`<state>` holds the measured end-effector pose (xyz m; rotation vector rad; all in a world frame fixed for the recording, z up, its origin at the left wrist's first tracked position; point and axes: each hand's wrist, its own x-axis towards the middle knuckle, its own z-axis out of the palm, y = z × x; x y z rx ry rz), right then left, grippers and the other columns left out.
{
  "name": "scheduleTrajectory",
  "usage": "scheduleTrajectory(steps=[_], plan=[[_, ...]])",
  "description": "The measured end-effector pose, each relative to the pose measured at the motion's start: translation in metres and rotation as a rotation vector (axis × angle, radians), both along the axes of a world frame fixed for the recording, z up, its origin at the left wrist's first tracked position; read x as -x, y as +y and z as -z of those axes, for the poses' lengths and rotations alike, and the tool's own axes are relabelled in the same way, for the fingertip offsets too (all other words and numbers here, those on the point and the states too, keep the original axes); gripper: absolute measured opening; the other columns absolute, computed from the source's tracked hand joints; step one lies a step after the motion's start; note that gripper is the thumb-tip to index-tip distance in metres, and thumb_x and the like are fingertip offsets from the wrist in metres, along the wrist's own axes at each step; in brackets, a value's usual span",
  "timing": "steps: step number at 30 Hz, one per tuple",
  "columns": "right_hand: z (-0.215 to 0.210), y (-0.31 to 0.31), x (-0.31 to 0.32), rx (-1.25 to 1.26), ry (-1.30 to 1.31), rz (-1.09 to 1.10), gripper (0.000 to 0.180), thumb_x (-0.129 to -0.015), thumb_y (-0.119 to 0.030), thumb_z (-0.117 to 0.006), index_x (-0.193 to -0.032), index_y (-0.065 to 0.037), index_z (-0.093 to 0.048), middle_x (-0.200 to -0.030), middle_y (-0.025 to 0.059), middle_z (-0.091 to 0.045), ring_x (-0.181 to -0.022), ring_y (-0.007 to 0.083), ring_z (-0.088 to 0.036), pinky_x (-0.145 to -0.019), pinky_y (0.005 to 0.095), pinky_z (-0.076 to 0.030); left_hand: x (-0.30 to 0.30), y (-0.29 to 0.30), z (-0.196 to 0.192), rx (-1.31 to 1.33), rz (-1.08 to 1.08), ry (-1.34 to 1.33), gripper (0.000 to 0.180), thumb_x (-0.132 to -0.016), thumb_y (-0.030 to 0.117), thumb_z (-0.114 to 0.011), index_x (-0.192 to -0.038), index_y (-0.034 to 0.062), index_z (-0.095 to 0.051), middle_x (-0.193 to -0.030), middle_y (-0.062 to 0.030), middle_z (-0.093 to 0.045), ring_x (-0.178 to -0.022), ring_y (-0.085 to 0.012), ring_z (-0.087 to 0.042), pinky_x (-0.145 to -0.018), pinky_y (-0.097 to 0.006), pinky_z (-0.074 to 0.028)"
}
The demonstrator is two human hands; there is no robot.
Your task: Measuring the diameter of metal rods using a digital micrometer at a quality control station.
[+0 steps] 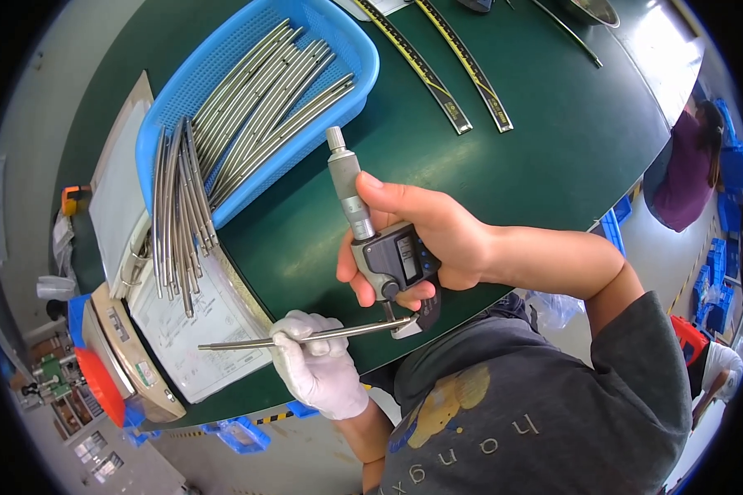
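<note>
My left hand (318,371), in a white glove, pinches a thin metal rod (252,344) that lies roughly level, its left end over a paper drawing. The rod's right end sits at the measuring gap of a digital micrometer (380,262). My bare right hand (450,227) is wrapped round that micrometer, with the thumb on its grey thimble (344,175) and the other fingers about the body. Its small display faces up, tilted. Whether both measuring faces touch the rod cannot be made out.
Beyond my hands a blue plastic basket (285,183) holds many metal rods (260,95). Another bundle of rods (173,219) lies left of it, over a paper drawing (198,355). Two black-and-yellow rulers (443,91) rest on the green table (553,107). A person (687,169) is at the far right.
</note>
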<state>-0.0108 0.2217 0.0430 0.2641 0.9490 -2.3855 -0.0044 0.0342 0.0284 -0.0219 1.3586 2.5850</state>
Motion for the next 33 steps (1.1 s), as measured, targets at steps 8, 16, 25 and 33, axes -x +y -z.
scheduleTrajectory(steps=[8, 16, 25, 33], plan=[[-0.002, 0.002, 0.001, 0.052, -0.076, 0.008, 0.074, -0.085, -0.056, -0.015, -0.085, 0.007, -0.054, -0.069, 0.0163, -0.058, -0.035, 0.0145, -0.039, -0.035, 0.0240, -0.035, 0.002, -0.002, 0.000, -0.003, 0.010, 0.028, 0.026, -0.090, 0.025, -0.040, -0.077, 0.0038, -0.047, -0.062, 0.0009, -0.034, -0.047, -0.0070, -0.024, -0.045, -0.021, -0.023], [-0.002, 0.002, 0.001, 0.010, -0.020, 0.016, 0.073, -0.083, -0.058, -0.020, -0.081, 0.006, -0.055, -0.067, 0.0155, -0.058, -0.034, 0.0130, -0.039, -0.034, 0.0235, -0.034, 0.004, -0.004, 0.002, -0.015, 0.002, 0.028, 0.026, -0.090, 0.025, -0.040, -0.077, 0.0035, -0.048, -0.061, 0.0007, -0.034, -0.046, -0.0072, -0.024, -0.045, -0.022, -0.023], [-0.003, -0.001, 0.001, -0.028, 0.006, -0.021, 0.072, -0.083, -0.060, -0.022, -0.080, 0.004, -0.056, -0.067, 0.0138, -0.058, -0.035, 0.0129, -0.039, -0.036, 0.0232, -0.034, -0.008, 0.006, 0.001, 0.080, 0.179, -0.016, 0.029, -0.088, 0.024, -0.041, -0.077, -0.0017, -0.047, -0.064, -0.0109, -0.045, -0.047, -0.0153, -0.044, -0.046, -0.025, -0.038], [-0.002, 0.001, 0.001, 0.023, -0.043, -0.010, 0.074, -0.084, -0.056, -0.015, -0.084, 0.006, -0.055, -0.067, 0.0152, -0.057, -0.035, 0.0140, -0.039, -0.036, 0.0240, -0.035, -0.007, 0.006, 0.002, 0.057, 0.126, 0.016, 0.026, -0.088, 0.021, -0.041, -0.076, -0.0013, -0.047, -0.060, -0.0115, -0.046, -0.044, -0.0154, -0.043, -0.044, -0.026, -0.038]])
